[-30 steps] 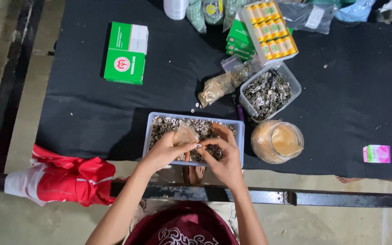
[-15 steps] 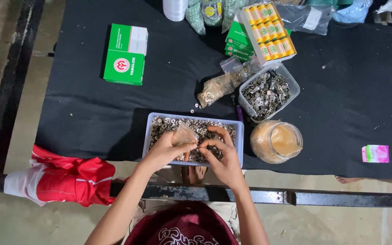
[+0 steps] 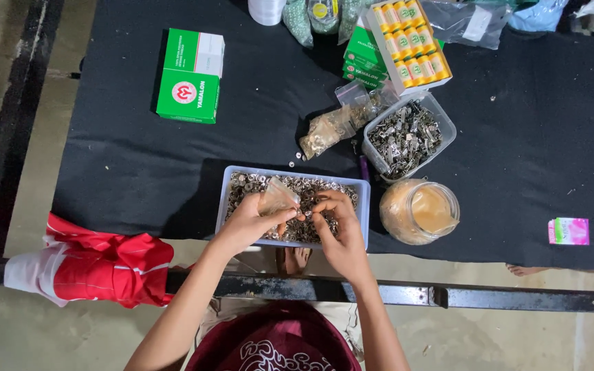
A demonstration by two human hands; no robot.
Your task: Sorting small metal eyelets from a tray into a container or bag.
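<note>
A small clear bag (image 3: 278, 198) is sitting over the tray (image 3: 360, 206) of tiny metal bits (image 3: 309, 191). The left hand (image 3: 250, 225) is pinching it. The right hand (image 3: 336, 223) is pinching little bits just beside it. A jar (image 3: 420, 211) is standing near the tray on the black table (image 3: 125, 161).

At the near table (image 3: 139, 172) edge, a shallow tray (image 3: 227, 199) filled with small metal parts. Over the tray, left hand (image 3: 245, 223) and right hand (image 3: 335, 230) close together, a small plastic bag (image 3: 276, 198) pinched in the left. Just right of the tray, a round jar (image 3: 419, 211). Behind the jar, a tub (image 3: 407, 134) holding larger metal pieces. Left of that tub, a filled bag (image 3: 324, 130) lying flat. Further back, a box of spools (image 3: 408, 41). Far left and well apart, a flat carton (image 3: 190, 75). Off the table's near left corner, bundled cloth (image 3: 91, 264).
</note>
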